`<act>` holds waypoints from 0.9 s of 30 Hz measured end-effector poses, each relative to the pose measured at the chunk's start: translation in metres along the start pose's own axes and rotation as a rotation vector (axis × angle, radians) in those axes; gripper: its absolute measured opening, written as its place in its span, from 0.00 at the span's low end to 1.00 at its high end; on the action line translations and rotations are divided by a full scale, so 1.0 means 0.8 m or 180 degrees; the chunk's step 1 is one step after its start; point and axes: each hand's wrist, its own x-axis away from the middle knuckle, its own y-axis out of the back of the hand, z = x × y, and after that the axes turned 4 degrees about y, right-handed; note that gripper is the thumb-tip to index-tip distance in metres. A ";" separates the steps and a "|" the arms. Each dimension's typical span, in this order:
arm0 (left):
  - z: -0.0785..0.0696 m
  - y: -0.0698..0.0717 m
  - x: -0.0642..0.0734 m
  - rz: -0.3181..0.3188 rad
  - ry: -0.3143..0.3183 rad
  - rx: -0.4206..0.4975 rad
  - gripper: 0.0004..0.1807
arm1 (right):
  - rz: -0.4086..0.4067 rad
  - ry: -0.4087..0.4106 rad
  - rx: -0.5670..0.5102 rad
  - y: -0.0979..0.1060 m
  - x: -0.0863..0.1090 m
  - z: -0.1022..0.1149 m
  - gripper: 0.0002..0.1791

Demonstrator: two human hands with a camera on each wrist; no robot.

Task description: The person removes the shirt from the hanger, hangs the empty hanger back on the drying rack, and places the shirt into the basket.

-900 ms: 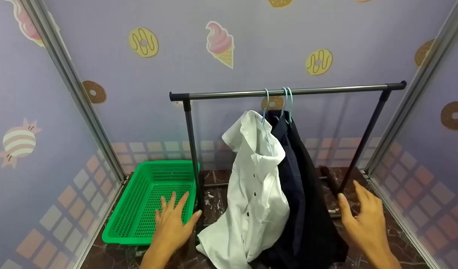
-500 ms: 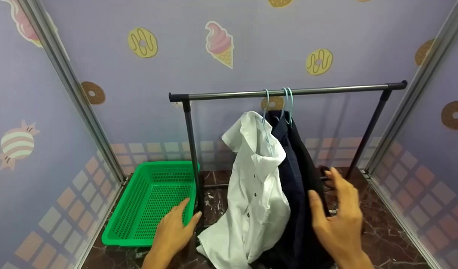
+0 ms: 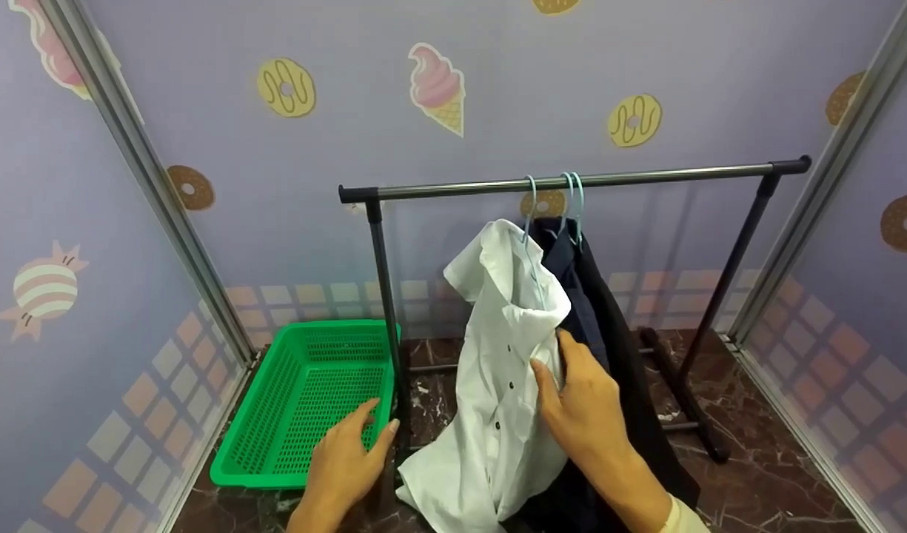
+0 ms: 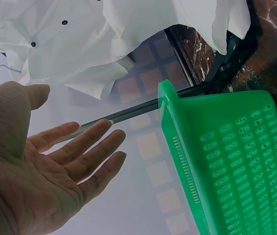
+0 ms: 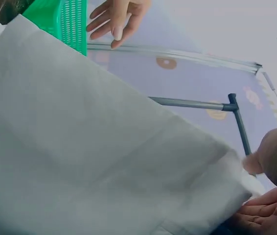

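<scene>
A white shirt (image 3: 490, 355) with dark buttons hangs from a light blue hanger (image 3: 531, 200) on the rack. My right hand (image 3: 586, 400) is at the shirt's right side, its thumb in front of the cloth and its fingers partly hidden behind the edge. In the right wrist view, the thumb (image 5: 254, 164) and straight fingers lie on either side of the fabric's edge, not clearly pinching it. My left hand (image 3: 346, 459) hovers relaxed by the green basket (image 3: 298, 481), holding nothing. The left wrist view shows its fingers (image 4: 87, 161) spread apart.
Behind the shirt hang a navy garment (image 3: 583, 318) and a black garment (image 3: 631, 385). The rack's metal rail (image 3: 660, 178) runs above, on dark posts (image 3: 727, 274). Patterned panels (image 3: 349, 111) enclose a dark marbled surface (image 3: 779, 474).
My right hand has swung left from the rack's right post to the white shirt's side. My left hand's fingers have drawn in slightly, staying near the basket. The garments look unmoved.
</scene>
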 end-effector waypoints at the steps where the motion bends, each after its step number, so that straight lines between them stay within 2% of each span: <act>1: 0.000 0.000 0.000 0.0001 0.0002 0.0012 0.32 | 0.0021 -0.0032 0.0025 -0.002 -0.002 -0.001 0.24; 6: 0.002 -0.003 0.000 -0.0023 -0.0025 0.0035 0.31 | 0.0150 -0.0193 0.0170 -0.009 -0.010 -0.007 0.11; 12: 0.008 -0.007 0.002 0.0123 0.0013 0.0079 0.34 | 0.0246 -0.0412 0.0305 -0.012 -0.013 -0.016 0.09; 16: 0.014 -0.008 0.003 0.0173 0.0060 0.0076 0.33 | 0.0252 -0.0393 0.0327 -0.016 -0.012 -0.022 0.09; 27: 0.022 -0.009 0.005 0.0118 0.0002 0.0063 0.32 | 0.0013 -0.0208 0.0160 -0.013 -0.011 -0.031 0.09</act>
